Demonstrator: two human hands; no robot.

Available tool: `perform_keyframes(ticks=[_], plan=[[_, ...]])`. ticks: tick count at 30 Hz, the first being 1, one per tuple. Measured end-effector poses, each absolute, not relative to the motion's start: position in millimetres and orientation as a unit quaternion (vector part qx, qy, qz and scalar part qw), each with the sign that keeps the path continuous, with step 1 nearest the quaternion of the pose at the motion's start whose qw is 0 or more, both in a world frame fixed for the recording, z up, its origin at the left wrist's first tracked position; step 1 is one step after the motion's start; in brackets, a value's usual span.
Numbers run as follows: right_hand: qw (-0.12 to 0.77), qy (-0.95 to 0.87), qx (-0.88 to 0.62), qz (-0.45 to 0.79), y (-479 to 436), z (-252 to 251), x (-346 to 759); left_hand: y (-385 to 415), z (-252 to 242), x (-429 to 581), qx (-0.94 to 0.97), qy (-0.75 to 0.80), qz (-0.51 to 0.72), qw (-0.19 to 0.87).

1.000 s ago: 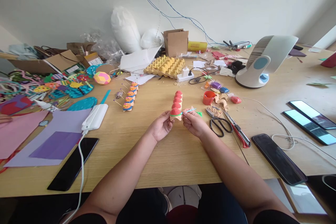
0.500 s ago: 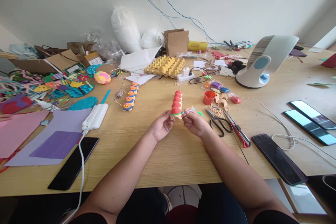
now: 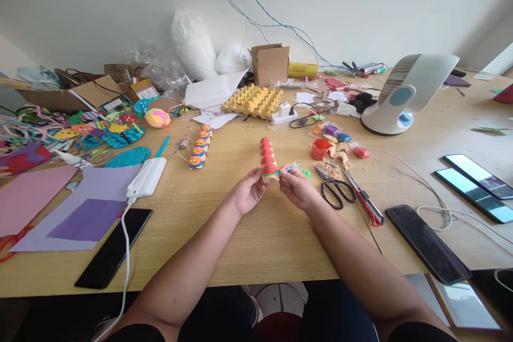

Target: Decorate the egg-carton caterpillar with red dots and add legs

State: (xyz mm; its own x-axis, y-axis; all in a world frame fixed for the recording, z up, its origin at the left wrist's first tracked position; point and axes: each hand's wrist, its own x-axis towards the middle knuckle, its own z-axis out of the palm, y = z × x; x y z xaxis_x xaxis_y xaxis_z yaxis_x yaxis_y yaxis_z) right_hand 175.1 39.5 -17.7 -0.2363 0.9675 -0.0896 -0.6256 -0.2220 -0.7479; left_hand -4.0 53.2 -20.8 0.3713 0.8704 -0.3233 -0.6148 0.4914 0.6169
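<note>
A strip of red-topped egg-carton cups (image 3: 267, 155) points away from me, with a green band along the base of its nearest cup. My left hand (image 3: 249, 192) pinches the near left corner of the strip. In my right hand (image 3: 297, 187) is a thin blue tool (image 3: 294, 166), its tip at the green band on the cup's right side. A small green lump (image 3: 306, 174) shows just beyond my right hand. To the left stands a decorated orange and blue strip (image 3: 199, 147) with pins sticking out.
Black scissors (image 3: 339, 192), a red cutter (image 3: 366, 203) and a red cup (image 3: 319, 149) lie right of my hands. A white fan (image 3: 401, 99) and phones (image 3: 427, 240) are farther right. At left are a power bank (image 3: 147, 177) and coloured paper (image 3: 86, 219).
The far end of the red strip has swung slightly left. The blue tool's tip has moved left onto the green band. A hand at the left edge has mostly withdrawn from the pink paper.
</note>
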Motion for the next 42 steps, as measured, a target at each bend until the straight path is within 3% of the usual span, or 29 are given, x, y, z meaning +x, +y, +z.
perform_keyframes(ticks=[33,42], plan=[[0.572,-0.343,-0.341,0.663,40.0,-19.7,170.1,54.9,-22.1,-4.5,0.184,0.329,0.459,0.804],[0.551,-0.34,-0.304,0.699,37.7,-14.6,173.3,54.0,-18.1,-4.3,0.185,0.33,0.465,0.8]])
